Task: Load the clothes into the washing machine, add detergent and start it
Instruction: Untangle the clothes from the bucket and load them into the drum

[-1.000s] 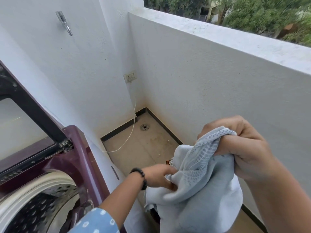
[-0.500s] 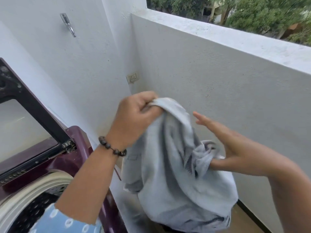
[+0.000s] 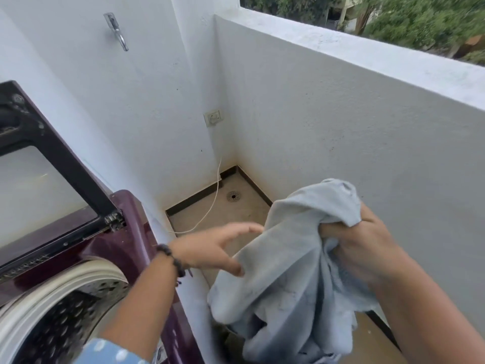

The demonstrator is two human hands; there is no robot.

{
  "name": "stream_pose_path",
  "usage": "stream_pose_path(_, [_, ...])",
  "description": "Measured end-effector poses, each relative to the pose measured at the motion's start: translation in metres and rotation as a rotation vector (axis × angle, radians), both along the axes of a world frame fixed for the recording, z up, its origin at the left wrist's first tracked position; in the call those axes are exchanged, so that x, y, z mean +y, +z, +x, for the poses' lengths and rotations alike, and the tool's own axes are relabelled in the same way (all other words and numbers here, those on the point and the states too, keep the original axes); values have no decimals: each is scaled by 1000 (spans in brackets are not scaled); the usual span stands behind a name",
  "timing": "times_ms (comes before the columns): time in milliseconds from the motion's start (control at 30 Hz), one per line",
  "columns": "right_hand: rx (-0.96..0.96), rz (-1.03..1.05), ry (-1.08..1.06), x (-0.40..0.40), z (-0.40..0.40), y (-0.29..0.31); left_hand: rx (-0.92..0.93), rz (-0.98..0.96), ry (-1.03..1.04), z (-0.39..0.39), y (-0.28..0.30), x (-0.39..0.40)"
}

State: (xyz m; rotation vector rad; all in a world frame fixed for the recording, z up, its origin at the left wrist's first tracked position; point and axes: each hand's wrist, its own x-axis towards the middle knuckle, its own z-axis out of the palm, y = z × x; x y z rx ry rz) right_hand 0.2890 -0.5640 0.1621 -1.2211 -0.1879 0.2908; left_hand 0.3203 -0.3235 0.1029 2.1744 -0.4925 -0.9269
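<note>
r hand clenched on pale blue garment, cloth hanging below the fist. l hand open, fingers spread, thumb touching cloth just left of the grip. washing machine further left, lid up, drum exposed.

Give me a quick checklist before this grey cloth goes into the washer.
1. Washer lid raised: ok.
2. Drum opening unblocked: ok, though the left forearm crosses its edge.
3. Right hand grips the grey cloth: ok.
4. Left hand holding the cloth: not ok, fingers spread, only touching it.
5. Cloth's lower end free of whatever lies below: cannot tell.
6. Drum contents: cannot tell.
</note>
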Motion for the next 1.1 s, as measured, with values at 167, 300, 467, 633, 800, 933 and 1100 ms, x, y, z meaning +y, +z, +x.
stream_pose_path(167, [-12, 217, -173, -7, 4, 17, -97, 352, -36, -10, -97, -14])
stream_pose_path(300, [-127, 136, -205, -25, 11, 19, -245, 266, 441, -3, -97, -2])
stream_pose_path(467, [-426, -1083, 233, -44, 30, 15, -455, -202, 708, 17, 13, 2])
stream_pose_path(633, [-482, -969, 389, -10, 28, 14, -536, -280, 438, -2, 93, -45])
stream_pose_path(800, [-509, -648, 166, 14, 27, -2, -238, -491, 302, -4, 98, -29])
stream_pose_path(933, [-307, -268, 173, 4, 25, 7, -48, -167, 126, 0, 41, 5])
stream_pose_path(1100, [-72, 86, 65, 6, 23, 24, -125, 146, 228, -8, -48, -10])
